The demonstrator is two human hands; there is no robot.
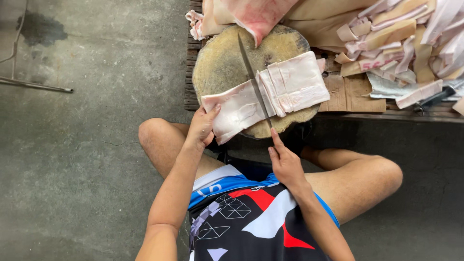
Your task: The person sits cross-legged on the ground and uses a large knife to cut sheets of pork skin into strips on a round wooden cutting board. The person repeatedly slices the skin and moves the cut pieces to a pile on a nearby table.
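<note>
A pale pink slab of raw pork skin and fat [270,94] lies across a round wooden chopping block [220,60]. My left hand [202,126] holds the slab's near left end at the block's edge. My right hand [285,162] grips the handle of a long thin knife [253,79], forefinger stretched along it. The blade lies across the slab, its tip pointing away over the block. To the right of the blade the slab is cut into several strips that still lie side by side.
A heap of cut strips [401,43] lies on cardboard at the right on a low slatted wooden platform [191,53]. A larger piece of meat [251,14] hangs over the block's far edge. Bare concrete floor [87,121] spreads left, with a metal rod [36,86].
</note>
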